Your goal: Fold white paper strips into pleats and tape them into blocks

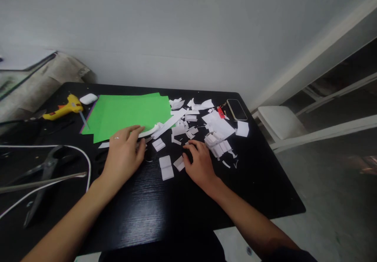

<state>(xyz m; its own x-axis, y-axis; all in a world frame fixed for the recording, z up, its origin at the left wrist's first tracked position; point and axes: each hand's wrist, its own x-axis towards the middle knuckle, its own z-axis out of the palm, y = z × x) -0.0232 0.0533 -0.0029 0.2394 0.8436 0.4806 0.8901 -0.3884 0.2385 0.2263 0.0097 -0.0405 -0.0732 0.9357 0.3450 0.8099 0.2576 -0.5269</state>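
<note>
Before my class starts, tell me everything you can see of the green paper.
The green paper is bright and plain, apparently overlapping sheets with uneven edges. It lies flat on the black table, toward the wall; a purple edge shows at its left. A white strip lies across its near right corner. The left hand covers part of its near edge in view; whether they touch is unclear.

The bare left hand [123, 150] is positioned at the near edge of flat bright-green paper sheets [126, 113]. The bare right hand [202, 166] is positioned beside a small folded white paper piece [178, 163] on the glossy black table [141, 211].
</note>
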